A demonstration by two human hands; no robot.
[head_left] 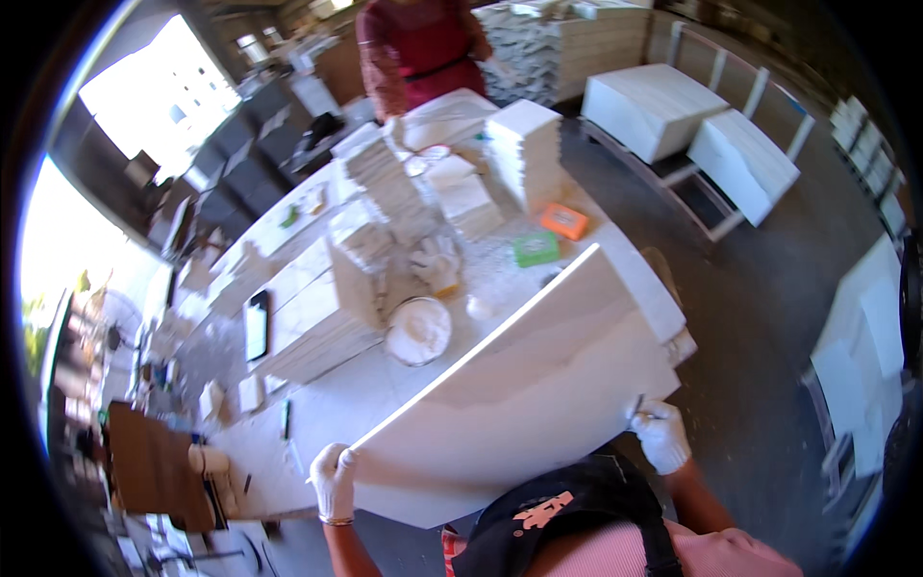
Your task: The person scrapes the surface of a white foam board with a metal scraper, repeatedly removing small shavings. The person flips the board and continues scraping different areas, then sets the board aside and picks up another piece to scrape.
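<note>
A large white marble slab (pixel 519 385) leans tilted in front of me, its long bright edge running from lower left to upper right. White-gloved, my left hand (pixel 335 473) is closed on the slab's left corner. My right hand (pixel 660 435), gloved too, is closed beside the slab's right end. A small thin dark thing sticks out of its fingers; its kind is too small to tell. Just past the slab, a round tub of white paste (pixel 418 330) stands on the worktable (pixel 332 409). My black apron (pixel 562 510) touches the slab's near side.
Marble blocks (pixel 308 308) with a phone (pixel 257 325) on top stand at the left. Stacked tiles (pixel 524 154), a green box (pixel 536 249) and an orange box (pixel 564 221) are farther back. Another person (pixel 423 48) stands across the table. Wrapped slabs (pixel 654 106) sit on a rack at right.
</note>
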